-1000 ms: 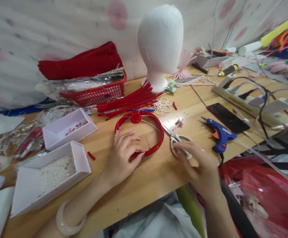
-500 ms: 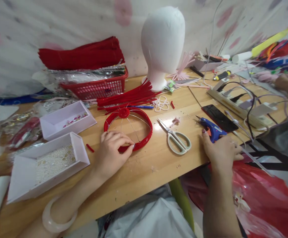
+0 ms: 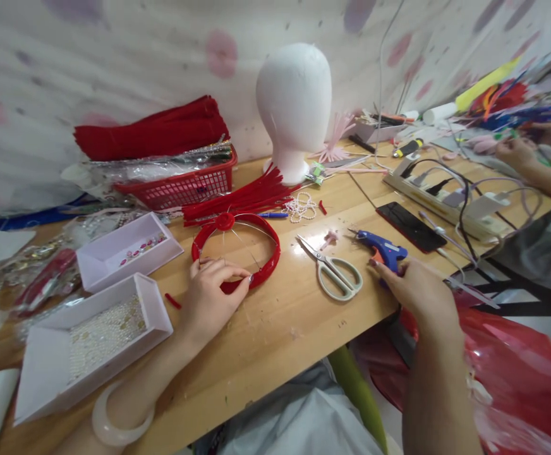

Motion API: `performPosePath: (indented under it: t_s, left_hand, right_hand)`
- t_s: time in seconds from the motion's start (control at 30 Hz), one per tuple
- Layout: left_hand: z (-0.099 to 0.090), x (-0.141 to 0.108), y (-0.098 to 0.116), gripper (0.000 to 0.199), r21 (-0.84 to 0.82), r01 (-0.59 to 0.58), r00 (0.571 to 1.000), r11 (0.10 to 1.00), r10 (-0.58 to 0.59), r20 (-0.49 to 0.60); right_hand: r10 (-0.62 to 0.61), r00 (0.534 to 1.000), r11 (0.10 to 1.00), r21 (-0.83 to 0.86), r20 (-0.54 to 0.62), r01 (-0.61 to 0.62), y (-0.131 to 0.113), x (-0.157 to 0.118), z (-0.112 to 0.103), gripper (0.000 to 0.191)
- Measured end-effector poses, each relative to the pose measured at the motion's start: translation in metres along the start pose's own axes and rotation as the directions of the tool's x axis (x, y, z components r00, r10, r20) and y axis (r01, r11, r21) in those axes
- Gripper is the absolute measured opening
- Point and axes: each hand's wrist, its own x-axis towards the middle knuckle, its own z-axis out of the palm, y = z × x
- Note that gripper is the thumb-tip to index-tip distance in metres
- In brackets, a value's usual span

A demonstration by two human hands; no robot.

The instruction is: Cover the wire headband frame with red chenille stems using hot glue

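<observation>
A round red frame with thin wires meeting at a red disc lies on the wooden table. My left hand pinches its near rim between thumb and fingers. On the right, my right hand grips the handle of a blue glue gun, whose nozzle points left. Open-bladed scissors with pale handles lie between my hands. Beyond the frame is a bundle of red strips, with a blue pen beside it.
White trays of beads and gems stand left. Behind are a red basket and a white foam head. A phone and power strip lie right. Another person's hands work at far right.
The view has shifted a little. My right hand has closed round the glue gun and brought it slightly left. The other person's hands now hold something green. My left hand keeps its pinch on the frame.
</observation>
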Motion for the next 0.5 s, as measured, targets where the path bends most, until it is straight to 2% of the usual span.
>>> performPosePath:
  t_s: [0.13, 0.23, 0.4, 0.5]
  left_hand:
    - [0.001, 0.000, -0.002, 0.012, -0.026, 0.008, 1.000, 1.000, -0.008, -0.021]
    - [0.000, 0.000, -0.002, 0.012, -0.041, 0.007, 1.000, 0.999, -0.008, -0.029]
    - [-0.001, 0.000, -0.002, 0.012, -0.032, -0.004, 1.000, 0.999, 0.003, -0.031]
    - [-0.002, 0.001, -0.001, 0.011, -0.019, -0.005, 1.000, 1.000, 0.005, -0.027]
  right_hand:
    - [-0.012, 0.998, 0.990, 0.141, 0.055, 0.004, -0.001, -0.017, -0.006, 0.037]
    - [-0.040, 0.999, 0.945, 0.325, 0.033, 0.027, -0.003, -0.026, -0.008, 0.026]
    - [-0.053, 0.999, 0.743, 0.667, -0.015, 0.049, -0.025, -0.048, 0.000, 0.028]
    - [-0.115, 0.992, 0.571, 0.820, 0.042, 0.031, -0.044, -0.066, 0.006, 0.033]
